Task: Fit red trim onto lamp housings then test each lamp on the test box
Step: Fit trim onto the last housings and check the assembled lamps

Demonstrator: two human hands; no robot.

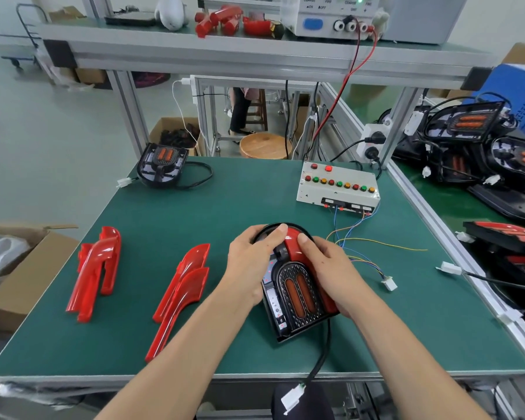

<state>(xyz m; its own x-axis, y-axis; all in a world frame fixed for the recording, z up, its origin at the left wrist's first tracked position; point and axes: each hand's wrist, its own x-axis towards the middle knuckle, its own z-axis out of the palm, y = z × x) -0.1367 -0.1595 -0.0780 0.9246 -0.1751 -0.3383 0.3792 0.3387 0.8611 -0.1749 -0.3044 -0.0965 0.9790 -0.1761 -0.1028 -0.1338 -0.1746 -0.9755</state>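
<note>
1. The lamp housing (297, 294) lies flat on the green mat (231, 207) near its front edge, a red trim piece (296, 245) seated over its rounded far end and right side.
2. My left hand (249, 253) curls around the housing's far left edge, thumb pressing on top.
3. My right hand (328, 265) wraps the housing's right side, thumb pressing on the red trim.
4. The housing's black cable runs off the mat's front edge to a white connector (293, 397).
5. Left of the housing lies a stack of loose red trims (182, 295); further left, a second stack (96, 271).
6. Beyond the housing to the right sits the test box (338, 187), its coloured wires trailing to a white plug (389, 283) just right of my right hand.
7. Far left beyond the housing rests another lamp housing (162, 165), without trim.
</note>
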